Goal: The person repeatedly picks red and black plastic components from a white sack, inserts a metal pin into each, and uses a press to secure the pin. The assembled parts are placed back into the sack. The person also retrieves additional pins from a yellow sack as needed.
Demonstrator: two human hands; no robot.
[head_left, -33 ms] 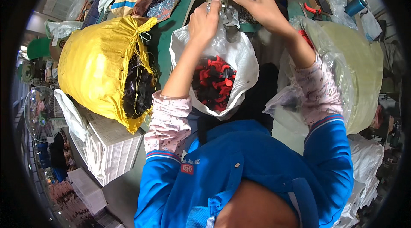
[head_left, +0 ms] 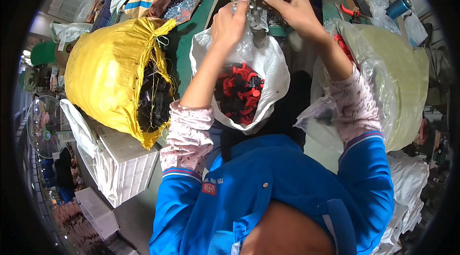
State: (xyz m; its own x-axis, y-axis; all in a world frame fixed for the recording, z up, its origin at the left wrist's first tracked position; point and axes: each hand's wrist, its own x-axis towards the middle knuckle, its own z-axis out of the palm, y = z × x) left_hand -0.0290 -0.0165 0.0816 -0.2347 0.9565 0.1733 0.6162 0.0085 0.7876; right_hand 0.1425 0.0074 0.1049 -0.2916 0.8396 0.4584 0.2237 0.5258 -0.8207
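The blue shirt (head_left: 297, 183) has striped cuffs (head_left: 183, 172) above pale floral sleeves (head_left: 187, 135)

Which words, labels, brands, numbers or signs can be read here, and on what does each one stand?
Jacket: pale characters beside a badge; wording not copied here.
Red badge on its chest: a pale sign, also not copied.
White bag: none that I can read.
Red-black parts: any marks are too small.

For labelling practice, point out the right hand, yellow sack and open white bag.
Right hand (head_left: 297, 11), head view: back.
Yellow sack (head_left: 105, 70), head view: bulging side.
Open white bag (head_left: 276, 74), head view: right wall.
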